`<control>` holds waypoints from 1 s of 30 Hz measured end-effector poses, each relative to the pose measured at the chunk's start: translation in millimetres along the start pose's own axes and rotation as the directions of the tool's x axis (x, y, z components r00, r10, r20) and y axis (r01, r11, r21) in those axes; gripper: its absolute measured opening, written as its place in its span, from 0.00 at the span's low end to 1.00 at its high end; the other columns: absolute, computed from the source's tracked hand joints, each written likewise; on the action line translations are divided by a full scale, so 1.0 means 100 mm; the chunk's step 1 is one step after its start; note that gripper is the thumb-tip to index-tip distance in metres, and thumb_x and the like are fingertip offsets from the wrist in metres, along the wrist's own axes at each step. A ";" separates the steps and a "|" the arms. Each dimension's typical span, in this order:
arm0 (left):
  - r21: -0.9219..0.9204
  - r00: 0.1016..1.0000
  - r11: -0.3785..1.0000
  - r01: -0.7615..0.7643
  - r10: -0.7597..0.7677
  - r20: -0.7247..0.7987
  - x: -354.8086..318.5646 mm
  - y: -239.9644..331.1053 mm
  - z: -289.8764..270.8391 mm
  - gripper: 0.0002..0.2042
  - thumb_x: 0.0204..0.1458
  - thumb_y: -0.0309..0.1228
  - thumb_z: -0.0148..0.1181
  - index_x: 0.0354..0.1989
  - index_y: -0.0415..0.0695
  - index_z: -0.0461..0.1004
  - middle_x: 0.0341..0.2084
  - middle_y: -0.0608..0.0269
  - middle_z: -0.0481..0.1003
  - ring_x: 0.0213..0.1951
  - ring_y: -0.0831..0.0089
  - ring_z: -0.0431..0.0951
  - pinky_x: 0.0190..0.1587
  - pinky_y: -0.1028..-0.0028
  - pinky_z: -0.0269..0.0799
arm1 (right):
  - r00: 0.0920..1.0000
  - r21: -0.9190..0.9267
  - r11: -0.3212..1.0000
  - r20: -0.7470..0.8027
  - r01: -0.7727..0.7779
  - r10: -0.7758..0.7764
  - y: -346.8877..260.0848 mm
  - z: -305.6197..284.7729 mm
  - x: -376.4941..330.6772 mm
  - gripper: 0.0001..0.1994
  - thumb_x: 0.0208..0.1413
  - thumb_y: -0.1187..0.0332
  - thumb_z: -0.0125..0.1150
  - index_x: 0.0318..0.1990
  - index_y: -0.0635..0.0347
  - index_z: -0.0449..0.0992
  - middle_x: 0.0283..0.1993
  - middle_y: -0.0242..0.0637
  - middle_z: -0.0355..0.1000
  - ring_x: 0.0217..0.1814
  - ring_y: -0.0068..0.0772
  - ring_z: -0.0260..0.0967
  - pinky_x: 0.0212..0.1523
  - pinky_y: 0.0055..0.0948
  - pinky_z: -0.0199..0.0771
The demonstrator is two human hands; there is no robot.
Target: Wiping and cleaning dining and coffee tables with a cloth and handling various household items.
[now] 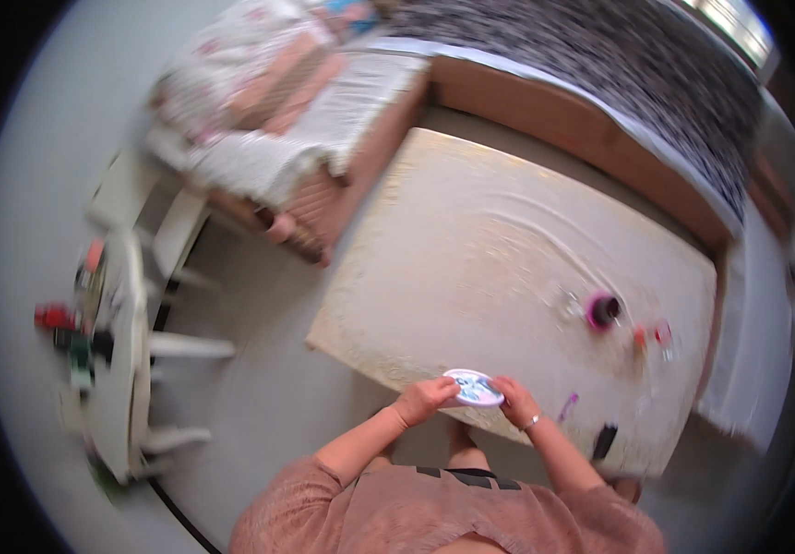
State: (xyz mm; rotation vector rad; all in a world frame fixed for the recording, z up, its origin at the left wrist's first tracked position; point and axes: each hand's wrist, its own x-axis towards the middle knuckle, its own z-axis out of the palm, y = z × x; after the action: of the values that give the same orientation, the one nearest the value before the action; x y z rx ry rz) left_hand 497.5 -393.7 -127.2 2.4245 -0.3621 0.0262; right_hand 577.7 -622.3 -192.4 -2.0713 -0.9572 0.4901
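I hold a small round white disc-shaped thing (pixel 473 388) with a blue-patterned face in front of my body, above the near edge of a cream rug (pixel 490 258). My left hand (pixel 425 399) grips its left rim. My right hand (pixel 515 402), with a ring on one finger, grips its right rim. Both forearms come up from the lower edge in pink sleeves. The picture is blurred, so the disc's detail is unclear.
On the rug lie a pink-rimmed dark round container (pixel 602 311), small red and orange items (pixel 653 336), a purple stick (pixel 568 405) and a black object (pixel 604 441). A bed (pixel 545 102) runs along the far side, a cushioned seat (pixel 277 120) stands at upper left, a white table (pixel 120 360) with clutter at left.
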 end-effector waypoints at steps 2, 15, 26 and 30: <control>0.000 0.990 0.995 0.101 -0.101 -0.102 -0.36 0.05 -0.26 0.10 0.41 0.25 0.51 0.34 0.45 0.67 0.35 0.59 0.69 0.33 0.61 0.72 0.31 0.71 0.70 | 0.994 0.004 0.994 0.014 0.109 -0.109 -0.35 0.15 0.15 0.21 0.35 0.80 0.55 0.43 0.54 0.69 0.39 0.43 0.66 0.40 0.43 0.65 0.39 0.31 0.67; -0.297 0.623 0.844 0.446 -0.531 -0.574 -3.47 -0.13 -1.65 0.15 0.42 0.20 0.50 0.41 0.45 0.68 0.44 0.51 0.65 0.42 0.57 0.68 0.42 0.71 0.67 | 0.824 0.009 0.844 0.213 0.536 -0.525 -3.29 1.89 1.14 0.18 0.35 0.80 0.53 0.38 0.54 0.73 0.34 0.41 0.65 0.31 0.36 0.65 0.28 0.24 0.69; -0.277 0.109 0.622 0.733 -0.509 -0.854 -5.74 0.01 -2.70 0.17 0.39 0.15 0.50 0.39 0.45 0.69 0.43 0.53 0.65 0.40 0.58 0.69 0.39 0.71 0.69 | 0.492 0.353 0.621 0.393 0.700 -0.777 -5.40 3.85 1.73 0.16 0.37 0.82 0.54 0.38 0.58 0.72 0.36 0.40 0.65 0.30 0.33 0.68 0.29 0.23 0.71; -0.359 0.000 0.530 0.769 -0.561 -0.828 -6.25 -0.16 -2.91 0.16 0.40 0.16 0.48 0.40 0.46 0.68 0.42 0.53 0.66 0.39 0.59 0.70 0.38 0.70 0.69 | 0.373 0.441 0.558 0.439 0.703 -0.817 -5.86 4.46 1.99 0.13 0.38 0.79 0.57 0.36 0.58 0.73 0.32 0.42 0.68 0.29 0.39 0.68 0.29 0.28 0.70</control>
State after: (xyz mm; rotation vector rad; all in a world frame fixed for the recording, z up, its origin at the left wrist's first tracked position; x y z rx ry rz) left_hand -77.1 -40.4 16.2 2.0601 1.4445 0.9617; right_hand 160.6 -10.3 -9.4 -1.0314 -2.0417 0.6950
